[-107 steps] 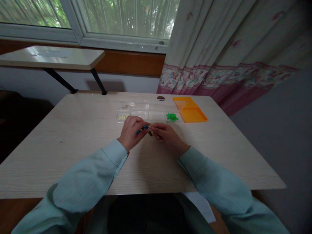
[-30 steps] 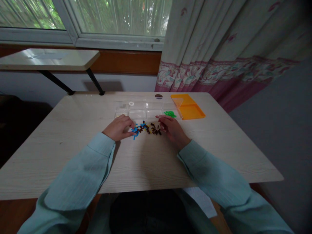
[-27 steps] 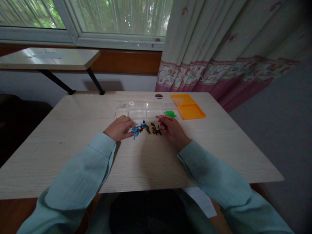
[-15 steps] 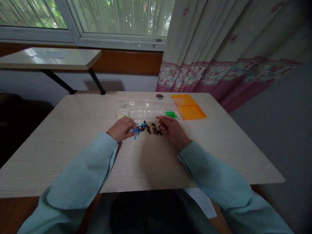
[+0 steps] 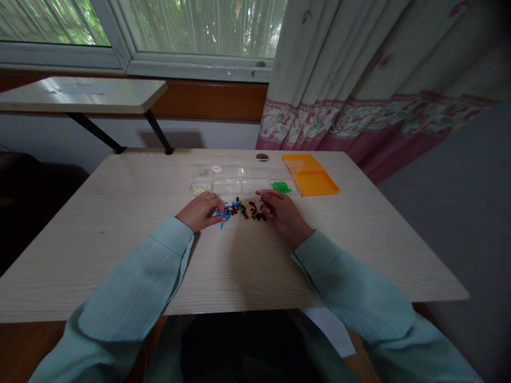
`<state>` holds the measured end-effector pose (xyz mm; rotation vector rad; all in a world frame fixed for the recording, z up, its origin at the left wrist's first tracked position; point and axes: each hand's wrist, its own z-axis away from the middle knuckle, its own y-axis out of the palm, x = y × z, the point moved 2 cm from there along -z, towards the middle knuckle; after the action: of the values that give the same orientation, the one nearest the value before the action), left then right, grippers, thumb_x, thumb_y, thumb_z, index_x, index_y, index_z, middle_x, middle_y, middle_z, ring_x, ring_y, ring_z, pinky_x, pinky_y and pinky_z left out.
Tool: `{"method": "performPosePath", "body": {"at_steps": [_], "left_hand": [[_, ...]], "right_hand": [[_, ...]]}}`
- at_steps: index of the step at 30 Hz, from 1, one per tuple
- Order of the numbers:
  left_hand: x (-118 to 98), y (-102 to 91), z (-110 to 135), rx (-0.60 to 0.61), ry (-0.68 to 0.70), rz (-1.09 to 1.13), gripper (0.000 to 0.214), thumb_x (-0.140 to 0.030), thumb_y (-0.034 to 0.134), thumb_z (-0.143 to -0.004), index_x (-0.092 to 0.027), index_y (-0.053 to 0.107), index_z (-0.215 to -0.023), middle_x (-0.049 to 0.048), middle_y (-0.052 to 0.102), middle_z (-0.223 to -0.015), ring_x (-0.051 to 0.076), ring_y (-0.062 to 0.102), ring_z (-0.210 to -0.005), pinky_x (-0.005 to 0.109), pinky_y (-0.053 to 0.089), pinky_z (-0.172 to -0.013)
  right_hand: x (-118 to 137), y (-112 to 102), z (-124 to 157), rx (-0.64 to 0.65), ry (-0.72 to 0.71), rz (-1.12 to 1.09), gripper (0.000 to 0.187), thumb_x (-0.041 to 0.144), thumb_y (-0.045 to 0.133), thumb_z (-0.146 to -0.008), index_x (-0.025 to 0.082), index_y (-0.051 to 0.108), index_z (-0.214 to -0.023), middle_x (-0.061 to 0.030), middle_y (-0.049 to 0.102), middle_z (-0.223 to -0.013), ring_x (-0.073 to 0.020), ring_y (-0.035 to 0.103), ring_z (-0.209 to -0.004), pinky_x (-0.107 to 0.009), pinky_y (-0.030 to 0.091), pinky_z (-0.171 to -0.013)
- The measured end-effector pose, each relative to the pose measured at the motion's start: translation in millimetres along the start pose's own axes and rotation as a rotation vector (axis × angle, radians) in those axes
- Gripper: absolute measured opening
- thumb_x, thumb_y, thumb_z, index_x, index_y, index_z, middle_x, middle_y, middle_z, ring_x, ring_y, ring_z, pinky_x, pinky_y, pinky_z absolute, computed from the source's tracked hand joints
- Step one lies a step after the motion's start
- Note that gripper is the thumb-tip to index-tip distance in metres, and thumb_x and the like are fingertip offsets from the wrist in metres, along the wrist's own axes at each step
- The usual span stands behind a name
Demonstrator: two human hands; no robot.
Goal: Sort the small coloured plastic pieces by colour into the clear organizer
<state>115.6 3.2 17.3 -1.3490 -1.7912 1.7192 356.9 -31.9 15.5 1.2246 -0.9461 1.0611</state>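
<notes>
A small heap of blue, dark brown and yellow pieces (image 5: 242, 209) lies on the pale wooden table (image 5: 120, 234) between my hands. My left hand (image 5: 200, 210) rests on the table at the heap's left edge, fingers curled, tips touching the blue pieces. My right hand (image 5: 281, 210) lies at the heap's right edge with fingers bent toward the dark pieces. Whether either hand pinches a piece is hidden. Just behind the heap stands a clear compartment box (image 5: 227, 181) holding pale yellow pieces (image 5: 199, 189) at its left and green pieces (image 5: 281, 187) at its right.
An orange lid or tray (image 5: 313, 178) lies at the back right of the table, beside the clear box. A dark round hole (image 5: 262, 157) sits near the far edge. Behind are another small table (image 5: 80, 94), a window and a curtain (image 5: 359, 80).
Over 3.6 s my hands moved apart, and the heap of pieces they were bunched over lies spread between them. In the last second they barely moved.
</notes>
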Motion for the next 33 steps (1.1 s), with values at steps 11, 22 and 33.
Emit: {"method": "performPosePath", "body": {"at_steps": [11,22,33], "left_hand": [[2.2,2.4,-0.6,-0.018,0.023,0.023,0.027,-0.044,0.063,-0.081,-0.017,0.062,-0.086,0.0034,0.056,-0.080,0.017,0.051,-0.079,0.030,0.040,-0.076],[4.9,5.4,-0.3,-0.012,-0.003,0.041,0.027,-0.044,0.059,-0.084,-0.017,0.062,-0.083,0.0027,0.056,-0.076,0.016,0.051,-0.077,0.030,0.040,-0.075],[7.2,6.3,0.5,-0.039,-0.021,0.136,0.027,-0.039,0.049,-0.089,-0.016,0.060,-0.081,0.0028,0.055,-0.073,0.015,0.050,-0.074,0.029,0.040,-0.074]], "right_hand": [[-1.3,0.9,-0.1,0.009,0.020,0.020,0.032,0.039,0.073,-0.065,0.016,0.070,-0.087,0.0029,0.052,-0.066,-0.0047,0.038,-0.049,-0.020,0.021,-0.042],[-4.3,1.3,0.8,0.066,0.013,0.061,0.031,0.040,0.072,-0.067,0.016,0.069,-0.087,0.0035,0.051,-0.062,-0.0050,0.036,-0.048,-0.021,0.021,-0.041],[-3.1,6.5,7.8,0.121,-0.156,0.476,0.033,0.050,0.062,-0.077,0.019,0.070,-0.083,0.0035,0.051,-0.054,-0.0095,0.040,-0.047,-0.024,0.029,-0.047]]}}
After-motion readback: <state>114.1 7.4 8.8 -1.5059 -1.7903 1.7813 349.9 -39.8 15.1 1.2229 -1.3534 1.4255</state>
